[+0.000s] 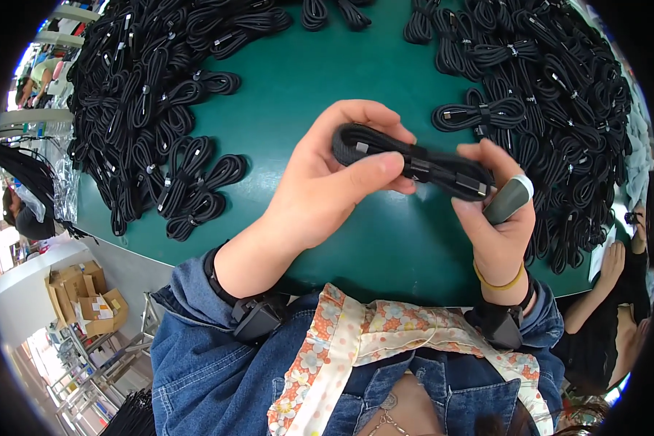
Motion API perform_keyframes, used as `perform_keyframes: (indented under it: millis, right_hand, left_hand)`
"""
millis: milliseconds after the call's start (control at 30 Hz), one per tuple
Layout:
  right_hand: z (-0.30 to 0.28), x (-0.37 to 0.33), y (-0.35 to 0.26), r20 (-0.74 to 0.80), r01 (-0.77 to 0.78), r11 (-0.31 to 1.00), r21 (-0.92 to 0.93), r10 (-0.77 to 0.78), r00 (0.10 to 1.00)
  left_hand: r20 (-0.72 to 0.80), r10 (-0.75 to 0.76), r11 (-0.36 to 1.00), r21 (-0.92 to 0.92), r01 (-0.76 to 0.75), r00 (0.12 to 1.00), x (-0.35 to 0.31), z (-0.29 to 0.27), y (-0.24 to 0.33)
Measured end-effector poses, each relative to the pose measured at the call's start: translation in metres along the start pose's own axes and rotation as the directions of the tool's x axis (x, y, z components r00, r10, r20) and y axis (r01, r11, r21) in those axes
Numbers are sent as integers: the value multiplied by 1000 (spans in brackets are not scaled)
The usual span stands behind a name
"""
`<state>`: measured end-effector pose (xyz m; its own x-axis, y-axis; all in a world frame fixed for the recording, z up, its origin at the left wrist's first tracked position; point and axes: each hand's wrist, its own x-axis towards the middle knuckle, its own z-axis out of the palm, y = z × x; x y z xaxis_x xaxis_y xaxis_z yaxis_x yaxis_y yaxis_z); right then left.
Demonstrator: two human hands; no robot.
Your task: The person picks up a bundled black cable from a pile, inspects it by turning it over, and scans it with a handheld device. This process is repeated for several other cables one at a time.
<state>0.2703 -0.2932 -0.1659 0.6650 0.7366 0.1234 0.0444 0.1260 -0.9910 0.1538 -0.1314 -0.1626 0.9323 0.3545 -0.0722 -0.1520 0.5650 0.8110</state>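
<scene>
A coiled black cable bundle (414,163), tied round its middle, is held above the table between my two hands. My left hand (327,171) grips its left part, the thumb lying across the front and the fingers behind. At the bundle's right end, by a metal plug, the thumb and index finger of my right hand (501,218) close on it. A dark grey-green object with a white rounded end (510,200) is tucked in that same hand; its kind cannot be made out.
Tied black cable bundles are heaped on the green table (291,94), in a left pile (145,94) and a right pile (552,109). Cardboard boxes (87,298) stand beyond the table at lower left. Another person's hand (612,263) is at the right edge.
</scene>
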Motion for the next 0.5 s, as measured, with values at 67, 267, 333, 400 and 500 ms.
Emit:
perform_keyframes:
  millis: [67,267,333,400,500]
  right_hand:
    - [0,0,0,16,8,992,126,-10,1000]
    - [-6,-1,-5,86,-75,989,131,64,994]
    - [-6,0,-5,100,-80,987,137,67,993]
    - [-4,0,-5,82,-89,976,196,74,994]
    - [-3,-1,-7,59,-130,983,133,123,991]
  left_hand:
    - [42,87,996,23,-88,995,-1,1,0]
    - [136,210,964,135,-228,968,0,1,-1]
    - [135,210,964,138,-229,968,0,1,-1]
    - [114,190,971,126,-204,975,0,1,-1]
    - [38,116,987,104,-120,992,-1,-1,-1]
